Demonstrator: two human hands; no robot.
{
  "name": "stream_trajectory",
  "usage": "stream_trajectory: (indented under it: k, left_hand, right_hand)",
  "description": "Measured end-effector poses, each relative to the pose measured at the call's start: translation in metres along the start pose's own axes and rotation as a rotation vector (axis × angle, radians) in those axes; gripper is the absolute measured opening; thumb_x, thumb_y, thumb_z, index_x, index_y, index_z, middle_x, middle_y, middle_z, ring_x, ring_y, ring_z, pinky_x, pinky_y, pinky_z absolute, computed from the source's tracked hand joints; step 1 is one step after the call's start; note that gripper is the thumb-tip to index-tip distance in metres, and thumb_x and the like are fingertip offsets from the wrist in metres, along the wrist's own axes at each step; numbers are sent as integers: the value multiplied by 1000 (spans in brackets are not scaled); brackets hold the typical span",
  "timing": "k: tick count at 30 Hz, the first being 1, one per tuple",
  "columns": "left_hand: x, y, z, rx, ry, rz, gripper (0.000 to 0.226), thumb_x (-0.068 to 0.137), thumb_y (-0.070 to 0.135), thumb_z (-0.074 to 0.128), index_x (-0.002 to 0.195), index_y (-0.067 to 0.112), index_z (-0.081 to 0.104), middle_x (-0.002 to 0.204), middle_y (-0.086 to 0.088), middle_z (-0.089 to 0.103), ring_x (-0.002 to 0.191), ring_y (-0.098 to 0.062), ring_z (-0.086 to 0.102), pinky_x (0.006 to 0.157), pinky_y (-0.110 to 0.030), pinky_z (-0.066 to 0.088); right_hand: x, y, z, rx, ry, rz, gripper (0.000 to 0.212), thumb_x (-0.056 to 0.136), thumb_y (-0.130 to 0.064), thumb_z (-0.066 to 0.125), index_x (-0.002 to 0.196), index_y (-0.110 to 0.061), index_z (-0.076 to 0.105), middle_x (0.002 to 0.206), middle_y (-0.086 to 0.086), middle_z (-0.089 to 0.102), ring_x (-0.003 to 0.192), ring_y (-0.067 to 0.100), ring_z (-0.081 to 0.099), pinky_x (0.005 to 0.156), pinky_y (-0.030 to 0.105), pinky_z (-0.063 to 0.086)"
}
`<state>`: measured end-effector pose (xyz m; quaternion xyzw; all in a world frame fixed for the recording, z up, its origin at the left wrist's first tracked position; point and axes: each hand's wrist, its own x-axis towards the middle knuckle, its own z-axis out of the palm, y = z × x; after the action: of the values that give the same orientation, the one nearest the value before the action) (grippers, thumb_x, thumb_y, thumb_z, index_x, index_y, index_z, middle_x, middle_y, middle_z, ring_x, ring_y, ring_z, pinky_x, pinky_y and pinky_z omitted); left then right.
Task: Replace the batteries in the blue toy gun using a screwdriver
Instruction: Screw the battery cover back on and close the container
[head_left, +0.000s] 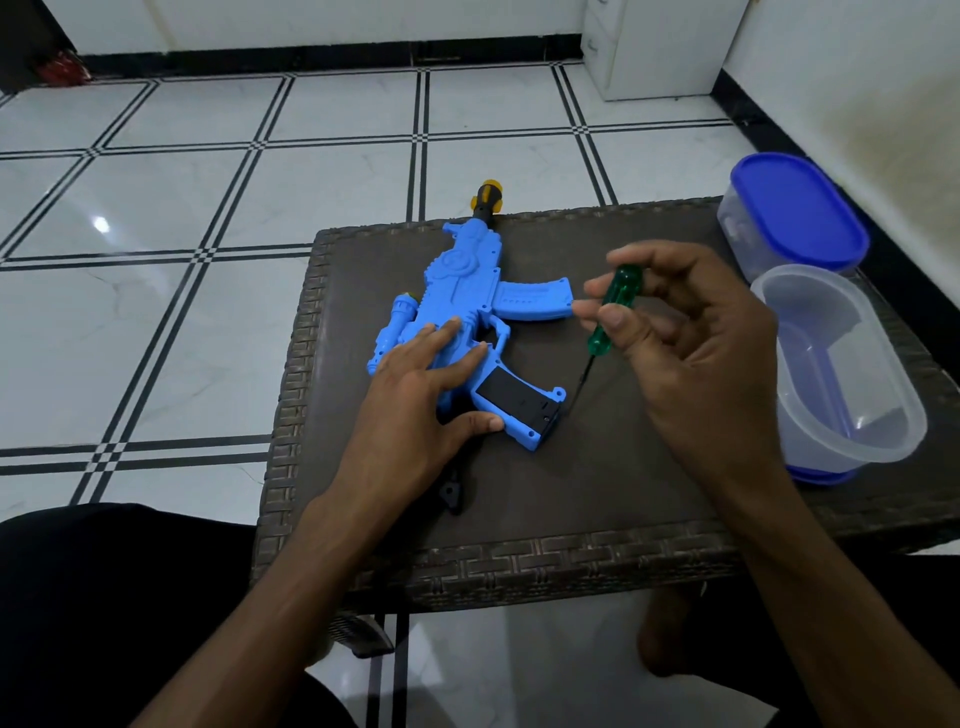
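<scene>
Now the left hand (415, 384) lies spread-fingered on the blue plastic toy gun (467, 312) (barrel toward twelve o'clock). At three o'clock, the right hand (691, 332) pinches a green-handled screwdriver (610, 312).

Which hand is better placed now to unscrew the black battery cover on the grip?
Probably the right hand: it already pinches the green screwdriver beside the black cover. The left hand lies flat on the blue toy gun.

left hand (415, 395) hiding toy gun (467, 291) stock
</scene>
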<state>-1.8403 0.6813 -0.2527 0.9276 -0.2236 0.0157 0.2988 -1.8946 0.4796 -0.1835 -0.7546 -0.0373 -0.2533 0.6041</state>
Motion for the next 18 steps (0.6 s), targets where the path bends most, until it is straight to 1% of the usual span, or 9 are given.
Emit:
stream_trajectory:
  k: [6,8,10,13,15,18]
  left_hand:
    - [1,0,0,1,-3,0,72,73,48,75,139,31,49,156,3,31,146,-16,21,118,-32,14]
    - [0,0,0,7,1,4,72,73,48,74,139,31,50,156,3,32,146,-16,21,118,-32,15]
    - [0,1,0,9,3,7,72,73,47,75,138,30,50,156,3,32,146,-17,22,119,-34,17]
    - [0,1,0,0,4,2,71,73,46,76,138,30,50,156,3,32,146,-16,22,119,-33,16]
    - [0,0,1,-3,6,3,71,73,47,76,138,31,51,156,3,32,146,-16,22,119,-35,17]
    - [0,0,0,-3,3,3,72,73,47,75,138,31,50,156,4,32,146,-16,21,119,-34,16]
  right_hand:
    - [-1,-3,6,54,1,-32,26,88,0,66,113,-4,58,102,12,69,97,20,72,85,31,58]
    - [-2,-2,8,60,5,-38,26,88,1,66,112,-4,57,101,13,69,96,20,72,86,30,58]
    - [-2,-1,10,56,0,-36,27,88,3,66,112,-3,57,101,11,69,96,18,72,86,30,58]
    - [-3,1,11,52,-12,-34,26,87,2,66,111,-5,58,101,8,69,97,17,71,85,30,58]
    - [-3,2,11,41,-18,-35,26,87,3,67,110,-5,58,101,8,69,97,16,71,84,29,58]
    - [-3,-1,10,-5,-50,-56,33,87,4,67,114,-10,57,101,4,68,95,12,71,81,27,58]
